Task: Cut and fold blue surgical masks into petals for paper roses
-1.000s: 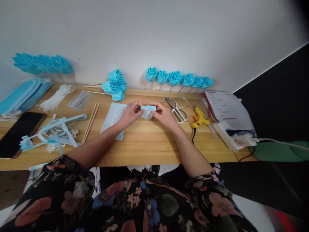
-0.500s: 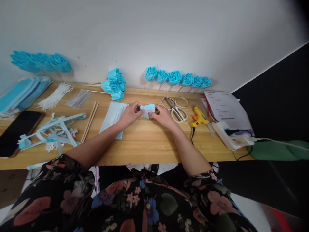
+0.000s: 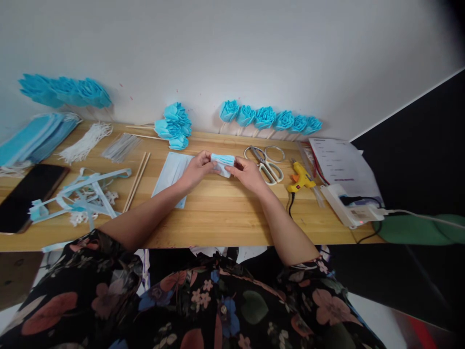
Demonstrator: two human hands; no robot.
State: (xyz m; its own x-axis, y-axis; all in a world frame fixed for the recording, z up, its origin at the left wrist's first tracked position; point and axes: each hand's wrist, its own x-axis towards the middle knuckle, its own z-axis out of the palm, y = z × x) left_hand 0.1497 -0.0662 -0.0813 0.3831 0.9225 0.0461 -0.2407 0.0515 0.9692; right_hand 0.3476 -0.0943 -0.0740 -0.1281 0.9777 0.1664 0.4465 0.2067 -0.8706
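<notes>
A small folded piece of light blue face mask (image 3: 223, 164) is held between my two hands above the table. My left hand (image 3: 199, 169) pinches its left end, and my right hand (image 3: 248, 173) grips the right end, thumb in front. Left of it, partly under my left hand and forearm, a flat pale blue mask (image 3: 169, 177) lies on the wood. Scissors with white handles (image 3: 271, 172) rest just right of my right hand. Beyond them lies a yellow glue gun (image 3: 301, 177) with a black cord.
Blue mask flowers on sticks (image 3: 264, 118) lean against the wall, with another bunch (image 3: 174, 125) lying nearby. Wooden sticks (image 3: 136, 182), cut strips (image 3: 98, 191), a phone (image 3: 31, 194) and stacked masks (image 3: 36, 138) are at left. A power strip (image 3: 341, 206) and papers (image 3: 341, 160) are at right.
The mask piece has been turned in my fingers, so its pleated face shows more and its lower edge hangs a bit differently. Both hands keep hold of it in nearly the same spot.
</notes>
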